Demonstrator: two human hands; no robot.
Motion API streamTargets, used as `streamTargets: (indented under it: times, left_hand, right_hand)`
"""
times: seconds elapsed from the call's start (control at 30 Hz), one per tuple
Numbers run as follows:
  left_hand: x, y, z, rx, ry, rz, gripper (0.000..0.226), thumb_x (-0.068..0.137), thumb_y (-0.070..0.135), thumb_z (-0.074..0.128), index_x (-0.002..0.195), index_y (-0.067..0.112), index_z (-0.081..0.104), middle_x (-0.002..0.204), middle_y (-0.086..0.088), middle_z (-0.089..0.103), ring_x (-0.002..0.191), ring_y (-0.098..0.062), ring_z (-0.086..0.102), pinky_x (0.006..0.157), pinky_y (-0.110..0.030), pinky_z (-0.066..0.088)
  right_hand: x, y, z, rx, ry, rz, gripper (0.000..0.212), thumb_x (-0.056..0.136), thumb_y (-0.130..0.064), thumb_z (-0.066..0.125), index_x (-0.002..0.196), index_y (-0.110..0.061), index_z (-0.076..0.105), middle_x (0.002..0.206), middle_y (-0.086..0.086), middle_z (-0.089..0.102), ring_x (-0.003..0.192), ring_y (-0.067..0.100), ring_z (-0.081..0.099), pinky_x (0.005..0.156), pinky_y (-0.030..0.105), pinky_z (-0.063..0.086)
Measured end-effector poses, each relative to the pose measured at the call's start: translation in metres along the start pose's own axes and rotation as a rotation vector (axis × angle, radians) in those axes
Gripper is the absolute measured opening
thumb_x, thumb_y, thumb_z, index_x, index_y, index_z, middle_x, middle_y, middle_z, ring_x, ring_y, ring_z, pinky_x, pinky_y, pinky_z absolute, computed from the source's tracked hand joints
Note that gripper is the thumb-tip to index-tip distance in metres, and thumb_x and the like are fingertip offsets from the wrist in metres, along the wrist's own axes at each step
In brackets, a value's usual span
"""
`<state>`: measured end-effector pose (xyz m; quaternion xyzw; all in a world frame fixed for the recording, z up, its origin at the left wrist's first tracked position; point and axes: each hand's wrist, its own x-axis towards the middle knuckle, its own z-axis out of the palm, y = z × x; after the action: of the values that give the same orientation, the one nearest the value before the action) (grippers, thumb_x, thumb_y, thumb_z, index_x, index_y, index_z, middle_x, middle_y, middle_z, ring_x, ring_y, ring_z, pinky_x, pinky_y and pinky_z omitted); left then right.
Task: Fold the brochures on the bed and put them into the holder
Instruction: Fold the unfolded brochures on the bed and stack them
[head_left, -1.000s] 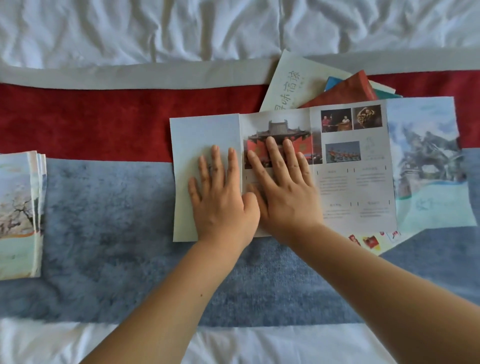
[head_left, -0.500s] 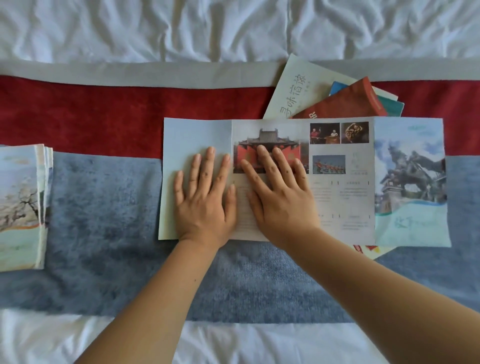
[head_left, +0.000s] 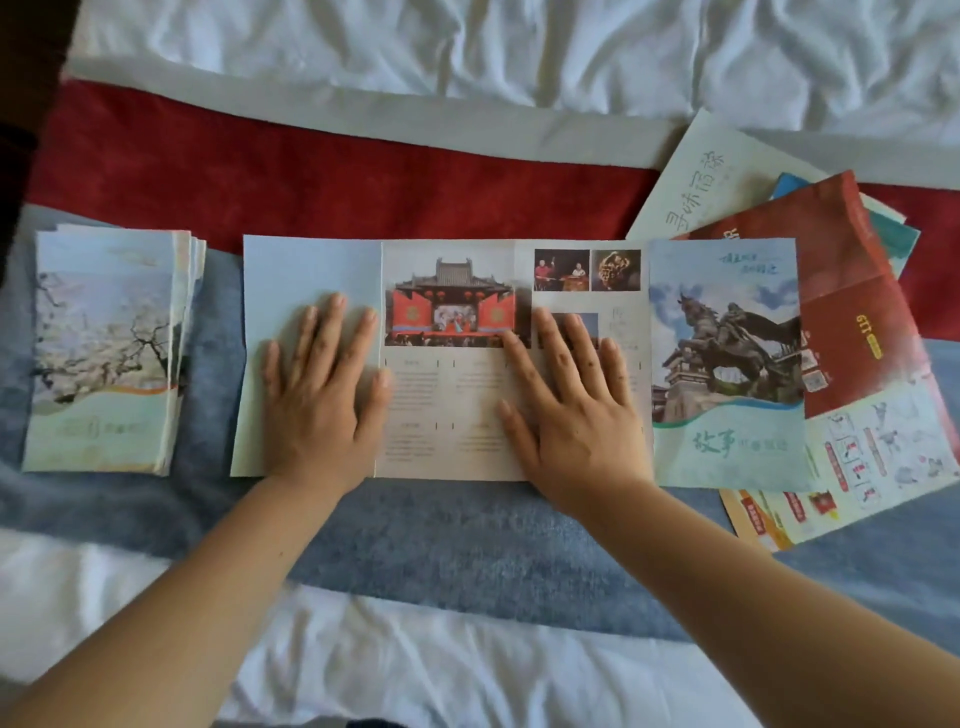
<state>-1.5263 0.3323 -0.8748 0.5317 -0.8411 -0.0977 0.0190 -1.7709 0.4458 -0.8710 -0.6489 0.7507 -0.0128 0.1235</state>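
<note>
A long brochure lies unfolded across the blue band of the bed runner, showing a red stage photo, small photos and a horse statue panel at its right end. My left hand presses flat on its plain pale left panel. My right hand lies flat, fingers spread, on the middle panels. Neither hand grips anything. A stack of folded brochures with a blossom tree cover rests at the left. No holder is in view.
More unfolded brochures lie fanned at the right: a pale one with green writing, a red one, a teal one and a cartoon-printed sheet. The runner has red and blue bands over the crumpled white sheets.
My hands, side by side before, have spread apart: the right hand slid right along the brochure, smoothing it flat. The view shifted, so the left stack shows more fully.
</note>
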Motion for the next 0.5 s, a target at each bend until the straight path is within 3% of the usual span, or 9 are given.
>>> streamTargets:
  times: [0.23,0.37,0.5]
  left_hand:
    - [0.004,-0.033,-0.009,-0.047,0.0,0.021,0.083,0.097,0.07,0.036,0.163,0.022,0.024,0.173,-0.006,0.007,0.159,-0.024,0.005,0.125,-0.05,0.024]
    - [0.003,-0.036,-0.008,0.018,-0.01,0.002,0.084,0.095,0.076,0.025,0.164,0.029,0.015,0.173,0.0,0.002,0.159,-0.024,0.0,0.127,-0.054,0.01]
    - [0.004,-0.032,-0.012,-0.065,-0.016,-0.031,0.087,0.091,0.078,0.032,0.163,0.029,0.022,0.173,-0.007,0.003,0.159,-0.026,0.005,0.126,-0.053,0.014]
  right_hand:
    - [0.0,-0.007,0.005,-0.024,-0.005,0.027,0.066,0.108,-0.06,0.019,0.166,-0.034,0.001,0.175,0.0,-0.004,0.161,0.023,-0.008,0.129,0.054,0.006]
    - [0.001,-0.008,0.005,-0.023,0.009,0.023,0.066,0.108,-0.058,0.02,0.166,-0.033,0.004,0.175,0.0,-0.003,0.161,0.023,-0.006,0.128,0.055,0.007]
    - [0.001,-0.011,0.002,-0.041,-0.004,0.029,0.067,0.107,-0.057,0.02,0.167,-0.03,0.006,0.175,0.002,-0.001,0.161,0.025,-0.005,0.128,0.055,0.005]
